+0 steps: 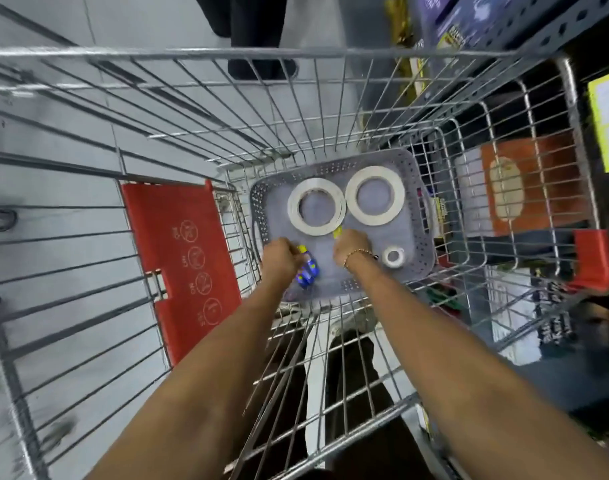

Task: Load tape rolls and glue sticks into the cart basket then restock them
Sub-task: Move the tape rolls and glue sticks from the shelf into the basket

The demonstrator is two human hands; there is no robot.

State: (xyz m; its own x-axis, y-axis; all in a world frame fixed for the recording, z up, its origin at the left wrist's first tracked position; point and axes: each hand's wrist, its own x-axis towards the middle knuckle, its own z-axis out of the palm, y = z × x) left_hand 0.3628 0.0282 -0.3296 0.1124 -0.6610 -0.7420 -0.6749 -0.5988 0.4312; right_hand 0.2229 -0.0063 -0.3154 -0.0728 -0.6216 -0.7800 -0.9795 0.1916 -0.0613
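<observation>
— Down at the centre of the frame, inside the wire cart (330, 109), sits a grey perforated plastic basket (421, 216). What's in it?

— Two large white tape rolls: the left tape roll (296, 216) and the right tape roll (396, 188), lying flat and touching side by side in its upper half, and a small tape roll (393, 257) near its lower right corner.

— And the hands?

— Both are reached down into the basket. The left hand (281, 259) is curled around blue glue sticks with yellow caps (308, 271) at the basket's lower left. The right hand (352, 244) is closed too, with a bit of yellow (337, 233) poking out by the left roll's lower edge — probably another glue stick, though I can't tell for sure.

— So which step is this?

— Either loading or lifting out for restocking, I judge; one blurred frame doesn't settle it.

— What does the next move call for?

— If loading: open the fingers low over bare basket floor, clear of the rolls, so the sticks don't roll. If restocking: keep the grip closed and lift straight up past the cart's wires toward the shelving (538, 32) at upper right.
</observation>
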